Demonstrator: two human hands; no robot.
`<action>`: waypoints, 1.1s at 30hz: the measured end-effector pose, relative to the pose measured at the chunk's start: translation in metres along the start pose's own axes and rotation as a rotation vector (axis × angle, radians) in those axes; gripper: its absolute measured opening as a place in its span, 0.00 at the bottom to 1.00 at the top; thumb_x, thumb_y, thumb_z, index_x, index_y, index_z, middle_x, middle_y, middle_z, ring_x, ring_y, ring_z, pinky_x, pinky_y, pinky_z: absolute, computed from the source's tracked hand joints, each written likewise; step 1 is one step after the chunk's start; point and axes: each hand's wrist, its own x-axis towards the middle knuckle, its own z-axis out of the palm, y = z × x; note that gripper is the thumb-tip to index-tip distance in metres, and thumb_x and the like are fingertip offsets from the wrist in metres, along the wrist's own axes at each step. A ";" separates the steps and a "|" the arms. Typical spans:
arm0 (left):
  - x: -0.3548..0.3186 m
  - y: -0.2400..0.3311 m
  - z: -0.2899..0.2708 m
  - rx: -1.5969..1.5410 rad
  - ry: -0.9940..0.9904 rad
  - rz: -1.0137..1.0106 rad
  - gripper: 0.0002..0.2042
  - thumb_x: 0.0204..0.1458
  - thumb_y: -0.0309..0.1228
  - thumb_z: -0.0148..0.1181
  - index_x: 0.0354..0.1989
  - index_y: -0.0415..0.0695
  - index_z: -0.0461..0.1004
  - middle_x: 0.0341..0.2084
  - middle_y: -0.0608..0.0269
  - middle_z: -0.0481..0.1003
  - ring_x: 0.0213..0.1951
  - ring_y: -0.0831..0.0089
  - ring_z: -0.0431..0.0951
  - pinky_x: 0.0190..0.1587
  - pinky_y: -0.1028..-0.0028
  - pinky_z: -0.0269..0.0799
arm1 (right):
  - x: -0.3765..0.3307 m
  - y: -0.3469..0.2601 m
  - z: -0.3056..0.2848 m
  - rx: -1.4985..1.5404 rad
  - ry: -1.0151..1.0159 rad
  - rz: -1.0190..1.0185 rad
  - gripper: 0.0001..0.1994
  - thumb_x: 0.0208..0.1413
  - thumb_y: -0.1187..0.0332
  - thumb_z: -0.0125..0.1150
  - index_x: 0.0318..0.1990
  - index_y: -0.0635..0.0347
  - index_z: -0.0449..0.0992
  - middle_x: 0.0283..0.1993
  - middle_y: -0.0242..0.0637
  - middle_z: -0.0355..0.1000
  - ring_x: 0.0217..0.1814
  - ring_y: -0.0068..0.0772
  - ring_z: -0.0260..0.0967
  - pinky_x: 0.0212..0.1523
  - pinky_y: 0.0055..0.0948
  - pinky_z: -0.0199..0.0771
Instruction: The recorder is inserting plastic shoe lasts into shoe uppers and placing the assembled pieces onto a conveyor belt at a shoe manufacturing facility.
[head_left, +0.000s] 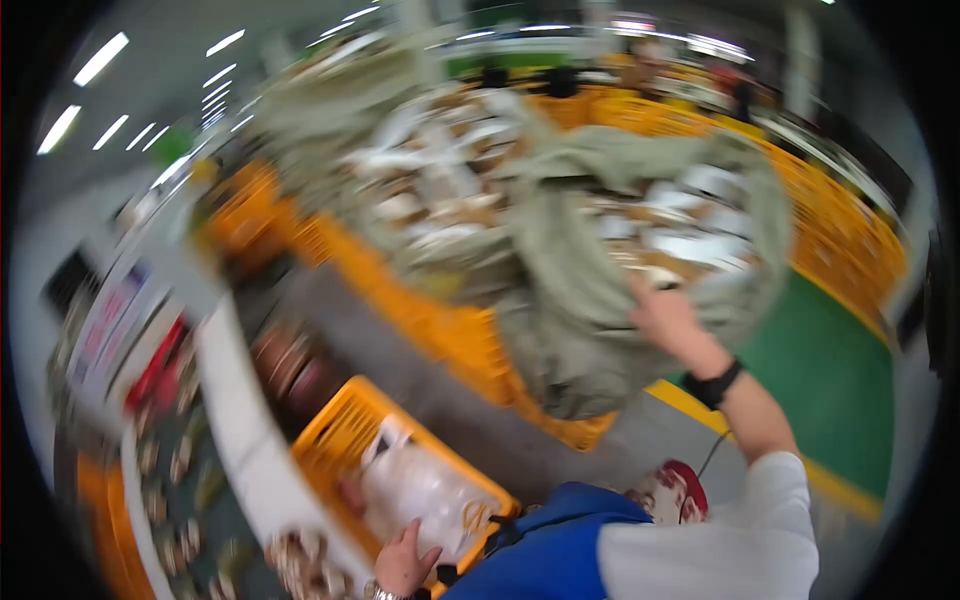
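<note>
My right hand [668, 318], with a black band on its wrist, stretches out to the near rim of a large grey-green sack [575, 290]. White and brown pieces [690, 240], too smeared to name, fill that sack. Motion blurs the right fingers, and whether they grip anything is unclear. Low in the view, my left hand [405, 562] has its thumb and fingers apart. It is beside a yellow-orange crate [345, 415], whose contents include a whitish, plastic-like heap [425, 490].
A second sack [440, 180] of similar pieces stands farther back. Yellow-orange crates [400, 300] line the sacks' left side, and more crates [830, 210] stand at right. At left runs a dark belt [205, 480] with small beige pieces and a white edge [250, 440].
</note>
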 end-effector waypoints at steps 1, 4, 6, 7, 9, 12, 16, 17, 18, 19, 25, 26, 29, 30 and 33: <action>0.029 -0.001 0.000 0.021 0.023 0.149 0.30 0.38 0.40 0.65 0.50 0.40 0.65 0.33 0.45 0.73 0.34 0.51 0.75 0.38 0.61 0.71 | -0.019 0.011 0.003 0.064 -0.002 0.010 0.27 0.46 0.65 0.55 0.57 0.53 0.57 0.29 0.48 0.71 0.33 0.51 0.69 0.32 0.47 0.68; 0.110 0.068 -0.029 0.007 -0.001 0.539 0.28 0.40 0.40 0.64 0.50 0.41 0.65 0.35 0.45 0.73 0.36 0.51 0.74 0.40 0.62 0.71 | -0.068 0.058 0.014 0.105 0.340 -0.243 0.36 0.47 0.70 0.55 0.64 0.49 0.45 0.30 0.47 0.71 0.31 0.54 0.69 0.33 0.42 0.70; 0.149 0.111 -0.039 -0.124 -0.056 0.748 0.25 0.43 0.36 0.62 0.49 0.40 0.65 0.39 0.47 0.72 0.41 0.51 0.72 0.43 0.64 0.69 | -0.086 0.074 0.008 0.219 0.367 -0.195 0.32 0.47 0.71 0.54 0.62 0.51 0.50 0.32 0.47 0.72 0.33 0.53 0.69 0.36 0.41 0.70; 0.162 0.133 -0.047 -0.146 -0.033 0.834 0.24 0.43 0.35 0.62 0.49 0.39 0.65 0.40 0.47 0.71 0.41 0.51 0.71 0.44 0.64 0.68 | -0.087 0.076 0.002 0.363 0.390 -0.215 0.29 0.47 0.73 0.54 0.60 0.52 0.56 0.34 0.46 0.72 0.36 0.52 0.69 0.40 0.41 0.69; 0.188 0.171 -0.062 -0.170 -0.028 0.941 0.23 0.43 0.33 0.62 0.48 0.39 0.66 0.41 0.47 0.71 0.42 0.52 0.71 0.44 0.64 0.68 | -0.081 0.092 -0.025 0.495 0.274 -0.069 0.25 0.47 0.74 0.53 0.56 0.54 0.61 0.37 0.46 0.72 0.40 0.51 0.68 0.43 0.40 0.68; 0.227 0.219 -0.077 -0.196 0.000 1.104 0.21 0.42 0.29 0.61 0.47 0.40 0.66 0.42 0.48 0.70 0.43 0.52 0.70 0.46 0.64 0.68 | -0.060 0.135 -0.083 0.551 0.219 0.104 0.15 0.46 0.74 0.52 0.44 0.60 0.72 0.42 0.46 0.71 0.48 0.44 0.66 0.49 0.39 0.64; 0.292 0.283 -0.077 -0.236 0.072 1.215 0.20 0.42 0.25 0.59 0.47 0.40 0.67 0.43 0.48 0.70 0.45 0.53 0.70 0.47 0.65 0.67 | -0.037 0.222 -0.119 0.071 0.023 -0.080 0.26 0.41 0.69 0.61 0.52 0.57 0.66 0.50 0.46 0.66 0.52 0.46 0.63 0.52 0.37 0.64; 0.310 0.301 -0.076 -0.248 0.071 1.242 0.20 0.42 0.24 0.58 0.47 0.40 0.66 0.44 0.49 0.69 0.46 0.53 0.69 0.47 0.65 0.67 | -0.028 0.236 -0.112 -0.004 -0.152 -0.070 0.31 0.38 0.66 0.64 0.55 0.56 0.63 0.52 0.46 0.64 0.54 0.47 0.61 0.53 0.37 0.63; 0.327 0.323 -0.074 -0.254 0.069 1.246 0.20 0.42 0.24 0.58 0.47 0.40 0.66 0.44 0.49 0.69 0.46 0.53 0.69 0.47 0.65 0.67 | -0.019 0.248 -0.107 -0.078 -0.329 -0.060 0.36 0.35 0.62 0.66 0.57 0.55 0.61 0.54 0.46 0.62 0.55 0.47 0.59 0.54 0.37 0.62; 0.340 0.344 -0.072 -0.258 0.006 1.290 0.23 0.40 0.24 0.59 0.49 0.41 0.65 0.47 0.48 0.67 0.49 0.53 0.67 0.49 0.65 0.65 | -0.007 0.243 -0.100 -0.173 -0.376 -0.099 0.44 0.29 0.57 0.70 0.59 0.55 0.57 0.55 0.45 0.61 0.56 0.48 0.58 0.55 0.38 0.60; 0.397 0.418 -0.037 0.196 -0.144 1.393 0.40 0.34 0.32 0.66 0.59 0.45 0.52 0.56 0.46 0.57 0.58 0.49 0.56 0.58 0.63 0.55 | 0.047 0.267 -0.052 -0.311 -0.386 -0.149 0.58 0.25 0.46 0.71 0.66 0.45 0.41 0.60 0.52 0.54 0.62 0.52 0.52 0.61 0.49 0.47; 0.404 0.424 -0.034 0.321 -0.215 1.391 0.44 0.32 0.34 0.68 0.61 0.46 0.49 0.57 0.46 0.55 0.59 0.49 0.54 0.60 0.63 0.53 | 0.057 0.275 -0.048 -0.307 -0.389 -0.144 0.58 0.25 0.46 0.71 0.66 0.45 0.41 0.60 0.52 0.54 0.62 0.52 0.52 0.61 0.49 0.47; 0.444 0.442 -0.058 0.038 -0.738 1.392 0.47 0.33 0.42 0.69 0.62 0.45 0.47 0.57 0.47 0.55 0.60 0.49 0.53 0.61 0.62 0.49 | 0.079 0.290 -0.038 0.031 -0.612 -0.081 0.62 0.25 0.44 0.73 0.66 0.44 0.34 0.59 0.54 0.56 0.61 0.54 0.54 0.59 0.47 0.49; 0.456 0.448 -0.063 -0.236 -1.140 1.282 0.48 0.33 0.45 0.69 0.63 0.44 0.47 0.58 0.48 0.54 0.60 0.50 0.52 0.61 0.61 0.48 | 0.076 0.290 -0.036 0.035 -0.616 -0.078 0.62 0.25 0.44 0.73 0.66 0.44 0.34 0.59 0.54 0.56 0.61 0.54 0.54 0.59 0.47 0.49; 0.470 0.434 -0.049 0.286 -0.617 1.489 0.45 0.34 0.49 0.68 0.60 0.44 0.53 0.56 0.53 0.57 0.59 0.58 0.55 0.61 0.65 0.47 | 0.050 0.282 -0.038 0.301 -0.502 -0.290 0.59 0.29 0.50 0.73 0.66 0.50 0.35 0.49 0.58 0.65 0.52 0.56 0.63 0.51 0.35 0.63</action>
